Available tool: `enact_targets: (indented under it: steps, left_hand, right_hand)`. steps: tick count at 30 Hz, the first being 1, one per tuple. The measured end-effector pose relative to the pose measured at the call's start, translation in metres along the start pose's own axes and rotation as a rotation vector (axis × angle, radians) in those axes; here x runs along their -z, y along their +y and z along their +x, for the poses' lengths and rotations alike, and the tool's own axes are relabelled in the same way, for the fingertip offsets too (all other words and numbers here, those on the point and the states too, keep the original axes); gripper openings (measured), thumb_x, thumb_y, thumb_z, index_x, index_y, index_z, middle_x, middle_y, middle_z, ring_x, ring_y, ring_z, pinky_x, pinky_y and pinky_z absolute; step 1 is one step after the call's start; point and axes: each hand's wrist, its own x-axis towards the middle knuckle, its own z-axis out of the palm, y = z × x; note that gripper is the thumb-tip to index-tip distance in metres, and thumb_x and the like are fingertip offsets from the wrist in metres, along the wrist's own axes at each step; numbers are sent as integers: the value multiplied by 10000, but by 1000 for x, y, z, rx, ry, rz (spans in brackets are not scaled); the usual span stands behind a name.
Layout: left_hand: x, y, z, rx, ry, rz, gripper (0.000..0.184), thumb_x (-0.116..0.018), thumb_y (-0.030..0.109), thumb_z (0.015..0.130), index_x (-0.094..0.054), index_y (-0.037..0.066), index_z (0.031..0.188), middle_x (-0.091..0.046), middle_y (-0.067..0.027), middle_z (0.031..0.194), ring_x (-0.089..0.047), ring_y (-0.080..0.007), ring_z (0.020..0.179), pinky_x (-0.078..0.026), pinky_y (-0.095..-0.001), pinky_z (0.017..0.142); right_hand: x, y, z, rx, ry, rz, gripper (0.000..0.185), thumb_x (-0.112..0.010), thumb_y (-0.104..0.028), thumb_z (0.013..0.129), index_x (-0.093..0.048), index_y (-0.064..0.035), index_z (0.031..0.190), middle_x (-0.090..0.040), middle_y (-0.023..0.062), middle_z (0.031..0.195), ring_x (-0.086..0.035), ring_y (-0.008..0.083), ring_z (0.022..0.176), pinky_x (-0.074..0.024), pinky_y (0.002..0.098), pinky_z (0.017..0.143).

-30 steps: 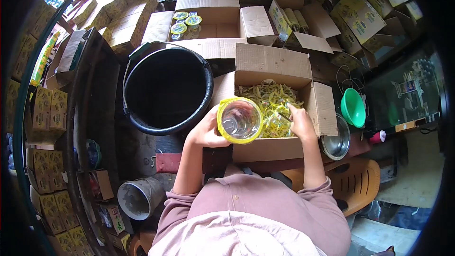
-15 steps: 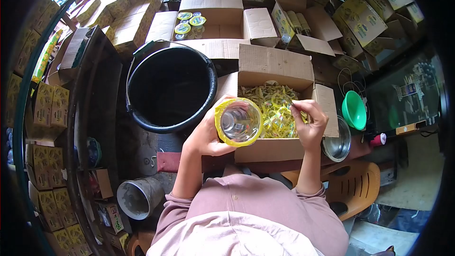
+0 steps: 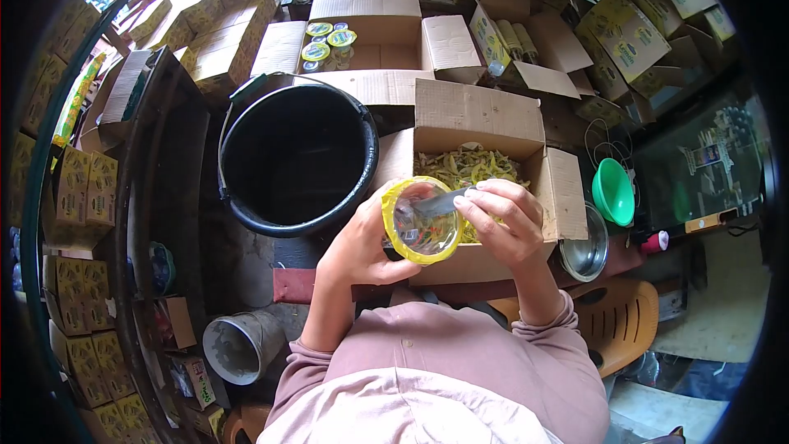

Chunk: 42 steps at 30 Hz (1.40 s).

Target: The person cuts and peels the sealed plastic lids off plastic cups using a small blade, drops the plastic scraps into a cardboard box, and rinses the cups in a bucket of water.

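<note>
My left hand (image 3: 355, 240) is wrapped round a clear plastic cup (image 3: 424, 236) with a yellow band about its rim, holding it tilted toward me. In my right hand (image 3: 508, 218), thumb and fingers pinch a flat, grey, blade-like strip (image 3: 440, 201). This strip lies across the upper part of the cup's round face; whether it touches the yellow band I cannot tell. Beneath both hands stands an open cardboard box (image 3: 478, 108) holding a heap of yellow plastic scraps (image 3: 467, 166).
A large black bucket (image 3: 371, 156) stands left of the scrap box. Behind it, another carton (image 3: 366, 5) holds several yellow-lidded cups (image 3: 316, 51). To the right are a green bowl (image 3: 614, 191) and a metal bowl (image 3: 585, 259). A grey pail (image 3: 234, 349) sits at lower left.
My right hand has moved left and down from above the scraps to the cup, bringing the grey strip across it. The cup has shifted slightly right and down in my left hand.
</note>
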Motion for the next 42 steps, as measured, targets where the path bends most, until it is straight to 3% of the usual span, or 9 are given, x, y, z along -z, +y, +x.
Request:
enact_targets:
  steps: [7,28,29,31,34,42]
  left_hand:
    - [-11,6,5,54,60,79,659,-790,147,587,-476,-9,1145,-574,-163,1040,-581,-286,953,-453,-325,848]
    - [-3,-2,17,25,-100,-149,611,-756,178,582,-498,-58,1083,-583,-159,992,-577,-220,899,-446,-302,827]
    - [-3,-3,16,67,-137,-164,679,-773,184,557,-475,-41,1125,-552,-151,1037,-554,-226,937,-426,-309,854]
    - [-2,-5,13,151,-207,-193,822,-807,196,507,-429,-6,1209,-490,-136,1128,-508,-238,1015,-387,-324,909]
    - [-11,-4,18,-49,-142,-242,604,-737,175,591,-472,-42,1089,-551,-116,951,-550,-195,834,-441,-284,792]
    - [-11,-13,19,-42,-157,-263,650,-749,198,571,-467,-42,1105,-545,-115,977,-538,-176,868,-439,-294,796]
  right_hand:
    - [-8,7,9,62,8,33,232,-666,-67,612,-670,-47,843,-610,45,842,-598,186,796,-547,310,680]
    - [-10,21,1,134,-34,119,220,-668,-77,609,-674,-44,826,-605,44,783,-617,177,767,-550,309,705]
    - [-10,21,1,129,-35,126,218,-668,-76,608,-674,-42,823,-608,45,784,-618,178,765,-550,308,704]
    - [-11,21,1,133,-44,150,243,-672,-77,604,-670,-34,843,-615,46,784,-620,179,751,-550,311,701]
    - [-12,22,0,105,-17,174,296,-673,-64,615,-651,-15,906,-624,53,790,-624,184,735,-550,318,698]
    - [-14,26,-8,54,77,232,343,-650,-5,705,-579,27,1039,-626,97,753,-634,211,690,-552,337,653]
